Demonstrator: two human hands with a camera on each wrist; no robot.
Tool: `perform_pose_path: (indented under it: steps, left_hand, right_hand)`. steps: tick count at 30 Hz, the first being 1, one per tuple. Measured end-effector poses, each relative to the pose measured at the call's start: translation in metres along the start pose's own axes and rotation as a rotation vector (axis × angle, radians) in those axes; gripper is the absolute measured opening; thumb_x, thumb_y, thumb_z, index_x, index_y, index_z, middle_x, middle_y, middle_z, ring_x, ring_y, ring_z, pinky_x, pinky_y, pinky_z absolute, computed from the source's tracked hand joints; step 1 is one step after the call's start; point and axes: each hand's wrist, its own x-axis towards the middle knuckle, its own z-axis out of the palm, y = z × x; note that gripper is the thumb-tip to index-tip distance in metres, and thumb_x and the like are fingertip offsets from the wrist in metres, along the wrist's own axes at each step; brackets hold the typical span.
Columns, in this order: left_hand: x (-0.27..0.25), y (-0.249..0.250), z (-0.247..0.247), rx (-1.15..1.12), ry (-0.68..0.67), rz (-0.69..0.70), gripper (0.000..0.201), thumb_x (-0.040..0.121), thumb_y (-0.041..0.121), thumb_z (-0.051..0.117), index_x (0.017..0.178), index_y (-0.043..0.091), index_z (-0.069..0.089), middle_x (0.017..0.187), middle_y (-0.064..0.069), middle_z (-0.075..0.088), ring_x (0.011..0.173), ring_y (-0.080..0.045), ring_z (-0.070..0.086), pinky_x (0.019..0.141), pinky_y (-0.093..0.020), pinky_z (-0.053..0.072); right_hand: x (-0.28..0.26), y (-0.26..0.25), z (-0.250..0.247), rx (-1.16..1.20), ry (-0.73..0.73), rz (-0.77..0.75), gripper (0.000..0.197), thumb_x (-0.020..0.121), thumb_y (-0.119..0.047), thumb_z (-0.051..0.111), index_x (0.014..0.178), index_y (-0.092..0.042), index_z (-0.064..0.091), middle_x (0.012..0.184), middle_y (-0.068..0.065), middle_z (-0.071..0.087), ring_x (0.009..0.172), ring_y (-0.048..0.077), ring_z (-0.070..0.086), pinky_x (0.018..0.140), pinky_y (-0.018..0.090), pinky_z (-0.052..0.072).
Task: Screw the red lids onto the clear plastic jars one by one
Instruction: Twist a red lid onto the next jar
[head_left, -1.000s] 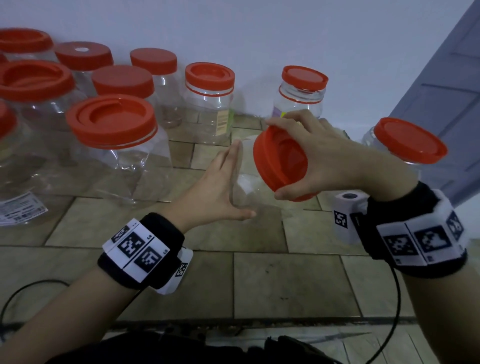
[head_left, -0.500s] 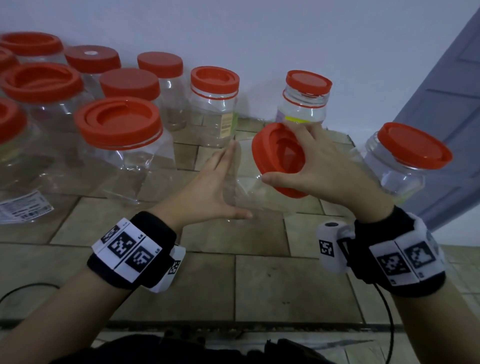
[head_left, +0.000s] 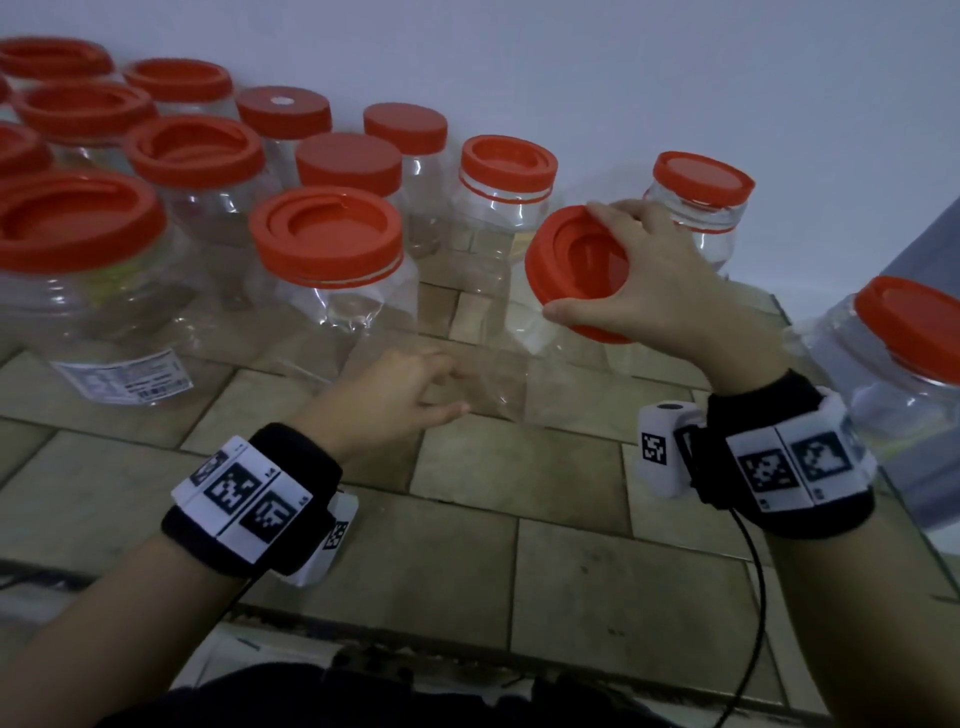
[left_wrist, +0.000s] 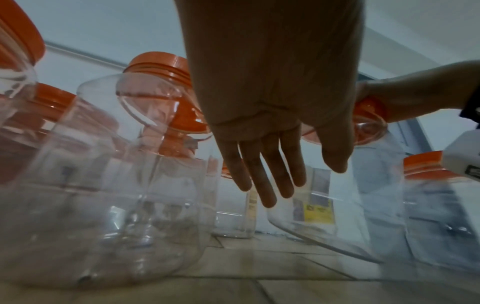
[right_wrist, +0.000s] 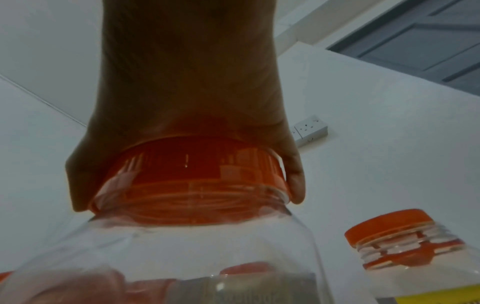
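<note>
- Right hand (head_left: 654, 280): fingers and thumb curled round the rim of a red lid (head_left: 576, 270), which sits on the mouth of a clear jar (head_left: 519, 364) tilted toward the person.
- Left hand (head_left: 395, 395): fingers straight and spread, beside the jar's lower wall; contact unclear.
- Capped jars (head_left: 332, 270): many, ranged left and behind, against the white wall (head_left: 571, 62).
- Floor (head_left: 467, 545): beige tiles.
</note>
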Motion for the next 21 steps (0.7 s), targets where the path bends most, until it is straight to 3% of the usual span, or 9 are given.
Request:
perform_pose_path:
  steps: [2,4,10,21]
  left_hand:
    - [0.002,0.003,0.002,0.023,-0.041,-0.001,0.037,0.087,0.032,0.061,0.119,0.013,0.059,0.116,-0.001,0.061,0.102,-0.018,0.06,0.087,-0.024,0.043]
    - [0.005,0.004,0.005,0.031,-0.089,0.01,0.034,0.088,0.029,0.061,0.117,0.011,0.06,0.113,-0.002,0.061,0.102,-0.018,0.059,0.086,-0.031,0.045]
    - [0.011,-0.003,0.01,0.006,-0.114,0.019,0.033,0.088,0.026,0.059,0.117,0.01,0.061,0.111,-0.001,0.061,0.099,-0.015,0.059,0.085,-0.03,0.047]
    - [0.011,-0.003,0.014,-0.059,-0.104,-0.008,0.026,0.088,0.026,0.06,0.112,0.018,0.063,0.105,0.002,0.065,0.093,-0.011,0.06,0.084,-0.034,0.05]
  right_hand:
    - [0.011,-0.003,0.006,-0.002,-0.007,-0.01,0.095,0.063,-0.061,0.071,0.142,-0.025,0.032,0.141,0.003,0.032,0.128,0.03,0.034,0.106,0.043,0.032]
    - [0.023,-0.008,0.012,-0.008,-0.027,-0.013,0.095,0.064,-0.062,0.07,0.142,-0.025,0.031,0.142,0.003,0.032,0.128,0.031,0.033,0.106,0.045,0.032]
    - [0.054,-0.016,0.033,-0.051,-0.06,-0.004,0.083,0.071,-0.062,0.065,0.14,-0.025,0.036,0.143,0.003,0.032,0.127,0.032,0.032,0.105,0.048,0.028]
    - [0.111,-0.02,0.07,-0.018,0.072,0.033,0.072,0.071,-0.068,0.057,0.129,-0.027,0.047,0.14,0.003,0.037,0.123,0.032,0.033,0.1,0.045,0.026]
